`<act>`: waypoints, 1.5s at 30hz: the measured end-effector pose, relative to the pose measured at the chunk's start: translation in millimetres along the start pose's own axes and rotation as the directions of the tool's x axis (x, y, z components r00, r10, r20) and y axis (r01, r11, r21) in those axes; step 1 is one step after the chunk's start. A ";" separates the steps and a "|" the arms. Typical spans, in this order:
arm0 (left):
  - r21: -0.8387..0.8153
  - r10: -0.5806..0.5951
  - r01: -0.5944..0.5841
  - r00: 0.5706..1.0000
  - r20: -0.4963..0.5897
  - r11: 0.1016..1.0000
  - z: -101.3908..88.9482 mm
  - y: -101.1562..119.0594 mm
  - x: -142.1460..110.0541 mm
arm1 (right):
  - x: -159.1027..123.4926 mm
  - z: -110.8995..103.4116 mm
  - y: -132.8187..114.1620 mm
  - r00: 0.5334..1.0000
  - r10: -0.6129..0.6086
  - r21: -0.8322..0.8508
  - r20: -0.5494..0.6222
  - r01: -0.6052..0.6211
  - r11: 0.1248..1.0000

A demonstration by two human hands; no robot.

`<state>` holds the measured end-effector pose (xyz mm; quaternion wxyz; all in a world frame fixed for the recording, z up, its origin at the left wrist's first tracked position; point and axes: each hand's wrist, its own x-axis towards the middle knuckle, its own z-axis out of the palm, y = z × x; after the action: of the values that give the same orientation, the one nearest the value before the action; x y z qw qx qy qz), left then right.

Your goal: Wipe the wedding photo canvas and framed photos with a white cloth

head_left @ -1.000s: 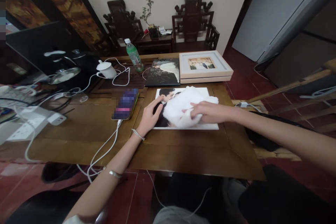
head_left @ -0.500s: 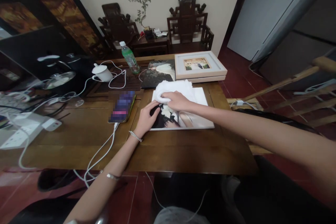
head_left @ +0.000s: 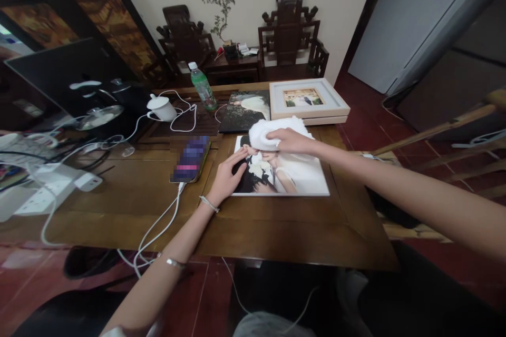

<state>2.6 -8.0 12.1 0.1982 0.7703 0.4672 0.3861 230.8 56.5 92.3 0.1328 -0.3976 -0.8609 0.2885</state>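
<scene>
In front of you, the wooden tabletop [head_left: 292, 231] is carrying a white-edged photo print [head_left: 284, 175], lying flat. Beyond it, a dark photo panel [head_left: 245, 110] and stacked pale frames [head_left: 335, 100] are resting side by side. Toward your left, a phone [head_left: 192, 159] is lying, and farther left a white power strip [head_left: 48, 190] is sitting.

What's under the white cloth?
The upper part of the photo panel, which shows below the cloth. The middle of the panel's far edge and the image there are covered. The right hand is on top, hiding some cloth.
</scene>
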 end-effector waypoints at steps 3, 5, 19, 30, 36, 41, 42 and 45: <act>-0.006 -0.007 0.007 1.000 -0.003 1.000 -0.6 1.5 0.5 | -27.0 -15.9 29.4 0.994 0.065 -0.034 -0.090 -0.068 0.997; -0.012 -0.011 0.011 1.000 -0.009 1.000 -0.7 2.4 0.6 | -45.8 -22.8 47.1 0.980 0.132 -0.078 -0.149 -0.145 0.986; -0.009 -0.010 0.010 1.000 -0.012 1.000 -1.3 4.1 0.9 | -157.9 55.7 -57.1 0.987 0.013 -0.279 0.158 0.032 0.960; -0.027 -0.014 0.014 1.000 -0.015 1.000 0.0 3.1 1.1 | -104.4 11.0 2.3 0.998 0.031 -0.369 0.058 -0.008 0.929; -0.028 -0.017 0.017 1.000 -0.013 0.999 -0.5 3.0 1.5 | -97.9 13.8 25.0 0.995 0.065 -0.440 -0.072 -0.090 0.893; -0.025 -0.013 0.013 1.000 -0.013 1.000 -0.5 3.5 1.2 | -127.2 40.3 0.2 0.997 -0.068 -0.483 -0.024 0.048 0.874; -0.023 -0.013 0.013 1.000 -0.012 1.000 -0.5 3.6 1.1 | -132.7 43.0 -4.2 0.996 -0.088 -0.477 -0.002 0.076 0.875; -0.021 -0.010 0.010 1.000 -0.014 1.000 -0.4 3.4 0.7 | -140.4 40.6 -6.7 0.992 -0.124 -0.441 0.036 0.127 0.889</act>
<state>4.4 -9.0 15.0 0.2049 0.7632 0.4683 0.3952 299.2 -69.8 64.0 0.0545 -0.3601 -0.9281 0.0776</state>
